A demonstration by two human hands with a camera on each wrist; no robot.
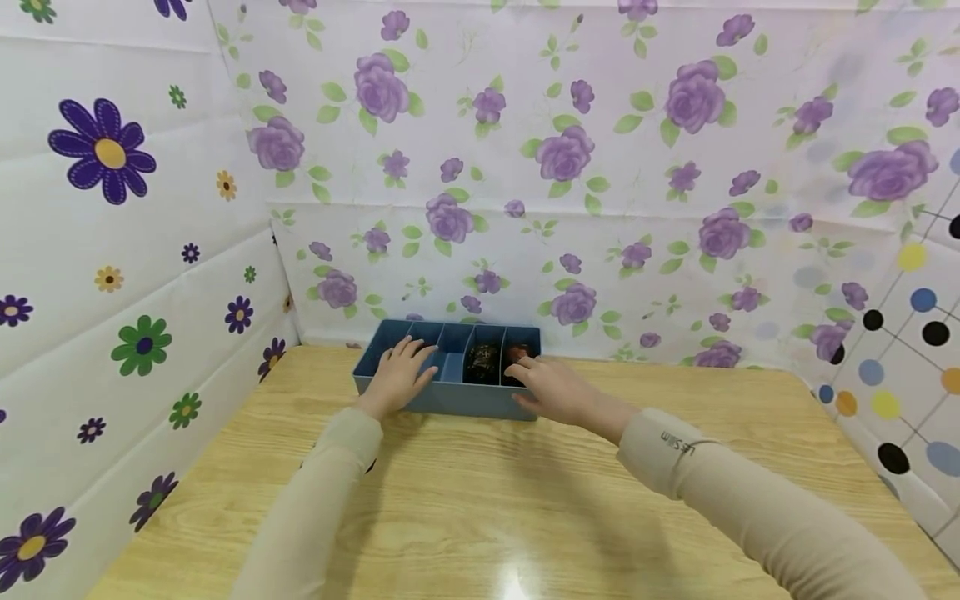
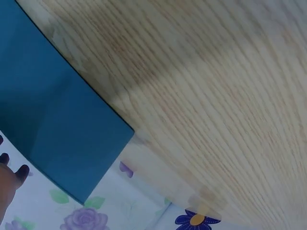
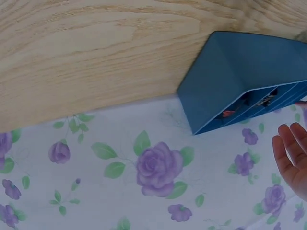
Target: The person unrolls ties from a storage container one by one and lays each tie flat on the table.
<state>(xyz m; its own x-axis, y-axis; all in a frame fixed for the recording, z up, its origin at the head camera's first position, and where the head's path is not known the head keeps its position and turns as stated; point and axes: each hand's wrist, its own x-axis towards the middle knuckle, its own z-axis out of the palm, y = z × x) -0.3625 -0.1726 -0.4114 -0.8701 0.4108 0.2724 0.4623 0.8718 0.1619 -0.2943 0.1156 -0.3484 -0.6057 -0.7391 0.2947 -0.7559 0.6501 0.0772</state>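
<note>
A blue-grey divided storage box [image 1: 450, 400] stands on the table against the flowered backdrop. My left hand [image 1: 396, 379] is over its left compartments with fingers spread and nothing held. The right hand [image 1: 558, 389] is at the box's right end, fingers extended over the front edge; no grip shows. A dark, shiny packet [image 1: 482, 362] lies in one compartment, and a dark item with some red [image 1: 517, 353] sits in the rightmost one, partly behind my fingers. In the right wrist view, fingers [image 3: 290, 146] appear beside the box [image 3: 230, 76], apart from it.
The wood-grain table [image 1: 465, 500] reaches toward me in front of the box. A white backdrop with purple roses [image 1: 450, 218] rises behind. A flower-print sheet [image 1: 142, 346] bounds the left side, and a dotted sheet [image 1: 911, 333] the right.
</note>
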